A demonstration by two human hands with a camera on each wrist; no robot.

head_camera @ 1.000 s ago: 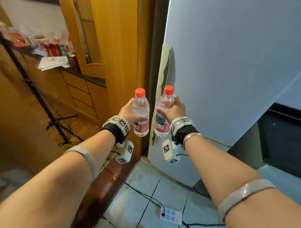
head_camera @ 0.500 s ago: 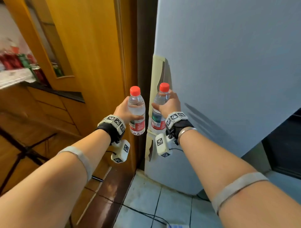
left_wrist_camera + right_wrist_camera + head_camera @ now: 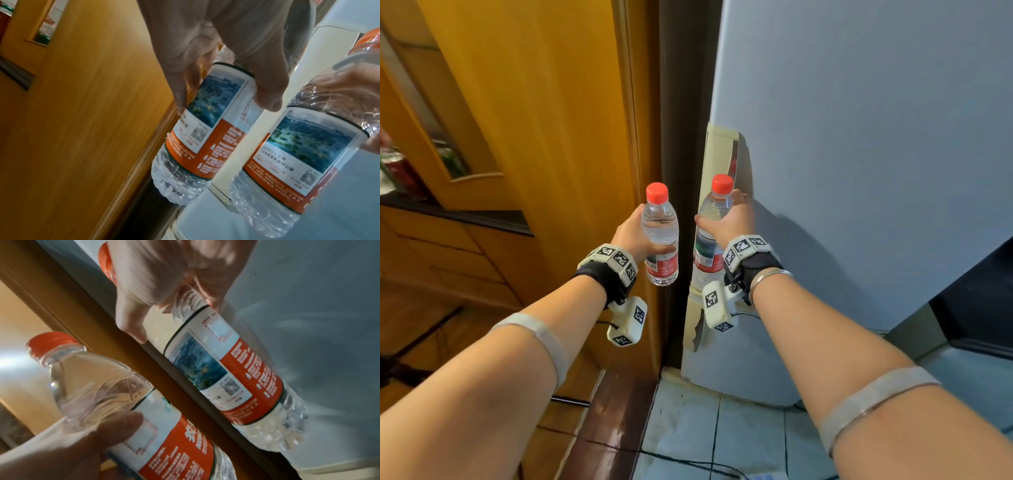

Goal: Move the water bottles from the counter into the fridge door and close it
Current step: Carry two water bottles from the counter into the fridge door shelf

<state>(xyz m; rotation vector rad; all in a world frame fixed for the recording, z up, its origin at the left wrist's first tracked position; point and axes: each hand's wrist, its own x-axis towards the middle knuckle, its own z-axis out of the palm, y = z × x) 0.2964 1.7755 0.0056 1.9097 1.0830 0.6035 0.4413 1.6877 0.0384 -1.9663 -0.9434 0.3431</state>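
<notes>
Two clear water bottles with red caps and red-and-white labels are held upright, side by side. My left hand (image 3: 635, 234) grips the left bottle (image 3: 660, 236) in front of the dark gap beside the fridge. The right bottle (image 3: 710, 236) is gripped by my right hand (image 3: 727, 222), against the cream handle strip (image 3: 719, 150) on the left edge of the grey fridge door (image 3: 859, 171). That door looks closed. The left wrist view shows the left bottle (image 3: 205, 129) with the right bottle (image 3: 298, 154) beside it. The right wrist view shows the right bottle (image 3: 226, 369) and the left bottle (image 3: 144, 418).
A tall wooden cabinet panel (image 3: 551, 137) stands left of the fridge, with a narrow dark gap (image 3: 681, 102) between them. Far left is a dark counter edge (image 3: 482, 219) with red cans (image 3: 393, 168). Cables cross the tiled floor (image 3: 688, 428) below.
The view has swung right toward the fridge. Both hands have carried their bottles closer to the door's left edge, and the right bottle now sits in front of the handle strip.
</notes>
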